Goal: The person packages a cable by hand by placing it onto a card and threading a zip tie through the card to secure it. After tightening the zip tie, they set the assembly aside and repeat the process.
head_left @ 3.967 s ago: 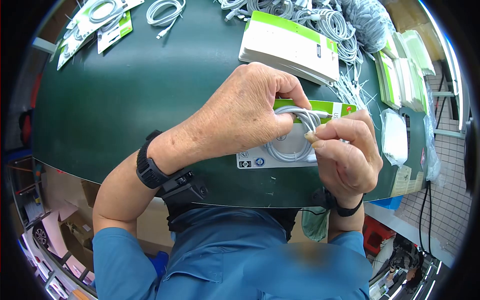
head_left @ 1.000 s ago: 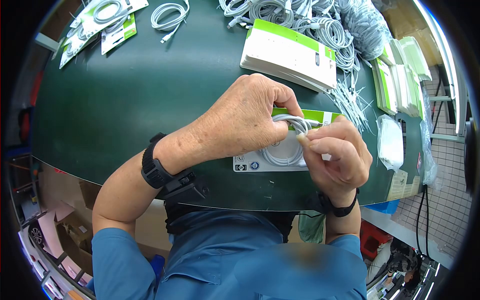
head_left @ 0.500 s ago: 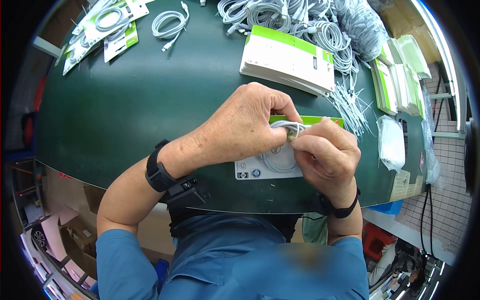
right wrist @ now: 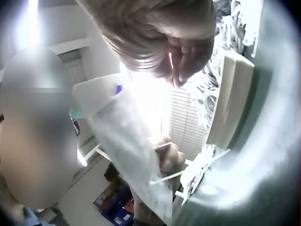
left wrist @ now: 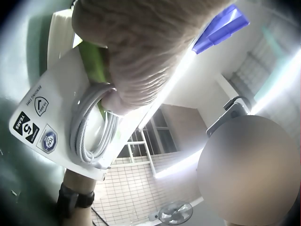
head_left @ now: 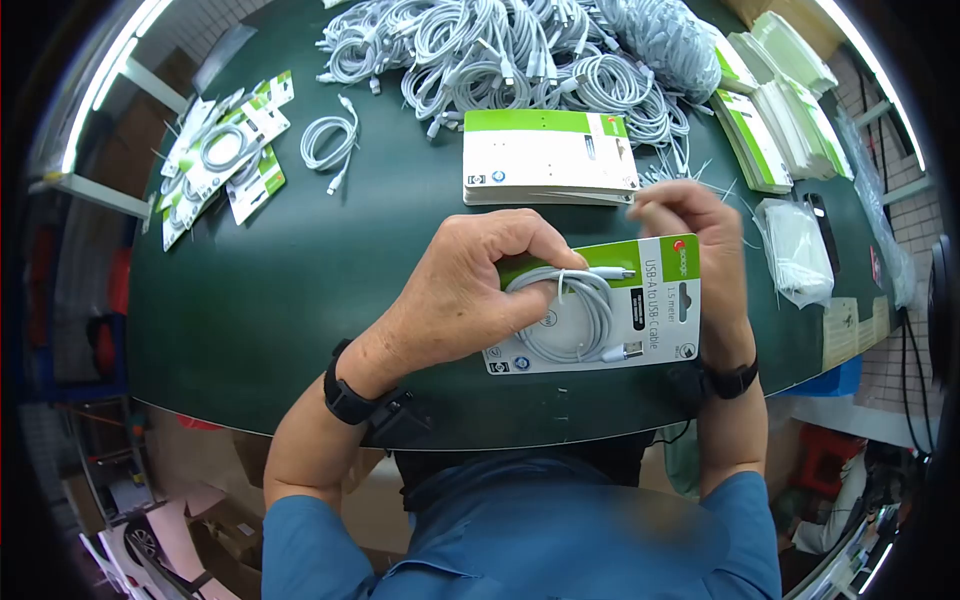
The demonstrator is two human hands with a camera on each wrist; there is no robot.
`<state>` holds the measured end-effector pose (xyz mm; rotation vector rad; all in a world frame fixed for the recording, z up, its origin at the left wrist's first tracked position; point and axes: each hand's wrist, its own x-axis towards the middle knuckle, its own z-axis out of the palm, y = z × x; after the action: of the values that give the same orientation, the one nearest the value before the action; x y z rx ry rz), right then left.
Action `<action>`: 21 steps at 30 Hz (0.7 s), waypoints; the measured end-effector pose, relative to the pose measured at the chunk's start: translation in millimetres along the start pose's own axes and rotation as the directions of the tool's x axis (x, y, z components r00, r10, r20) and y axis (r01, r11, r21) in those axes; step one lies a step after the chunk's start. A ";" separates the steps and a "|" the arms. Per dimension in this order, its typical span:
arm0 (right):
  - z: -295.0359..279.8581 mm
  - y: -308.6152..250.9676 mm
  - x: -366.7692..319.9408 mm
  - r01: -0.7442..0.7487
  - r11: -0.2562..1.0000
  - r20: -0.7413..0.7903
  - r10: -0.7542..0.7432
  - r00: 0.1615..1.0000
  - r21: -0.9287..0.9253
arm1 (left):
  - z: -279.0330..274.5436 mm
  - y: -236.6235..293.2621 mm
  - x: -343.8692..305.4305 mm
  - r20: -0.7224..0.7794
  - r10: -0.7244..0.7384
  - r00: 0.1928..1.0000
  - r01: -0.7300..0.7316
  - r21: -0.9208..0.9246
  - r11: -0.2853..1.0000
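Observation:
My left hand (head_left: 480, 270) grips a white-and-green packaging card (head_left: 665, 335) by its left upper edge, lifted above the table. On the card's front lies a coiled white USB cable (head_left: 607, 310), with my left thumb against the coil. A white loop of tie crosses the coil near the thumb. In the right wrist view, thin white tie ends (right wrist: 167, 179) stick out behind the card. My right hand (head_left: 700, 225) is beyond the card's right edge, blurred, its fingers loosely curled with nothing visible in them. Close to it lie loose white cable ties (head_left: 690, 172).
A stack of cards (head_left: 545, 160) stands ahead, before a heap of coiled cables (head_left: 500, 50). Finished-looking cards with cables (head_left: 225, 150) and one coiled cable (head_left: 328, 145) lie left. More card stacks (head_left: 790, 120) and a clear bag (head_left: 795, 250) are at right.
My right hand has let go at the coil and moved away up and right toward the loose ties. The card now shows its whole front, held by my left hand. The head view has shifted.

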<state>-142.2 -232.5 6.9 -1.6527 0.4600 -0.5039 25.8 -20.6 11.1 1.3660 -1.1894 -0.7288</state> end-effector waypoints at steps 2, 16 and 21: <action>6.1 13.7 3.4 0.170 0.985 0.304 -0.159 0.939 -0.008 | -1.3 4.0 0.0 0.017 0.050 0.999 -0.050 0.018 0.999; 14.7 30.2 9.8 0.503 0.862 0.586 -0.372 0.720 -0.070 | -0.5 -0.8 -0.6 0.048 0.101 0.994 -0.105 0.098 0.990; 18.5 31.3 11.3 0.576 0.800 0.606 -0.377 0.700 -0.168 | 4.3 0.3 -0.4 0.110 0.117 0.987 -0.129 0.108 0.986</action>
<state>-122.8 -228.1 -25.6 -2.1793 -0.3666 -0.3081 21.6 -21.7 10.5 1.3489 -1.4032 -0.6578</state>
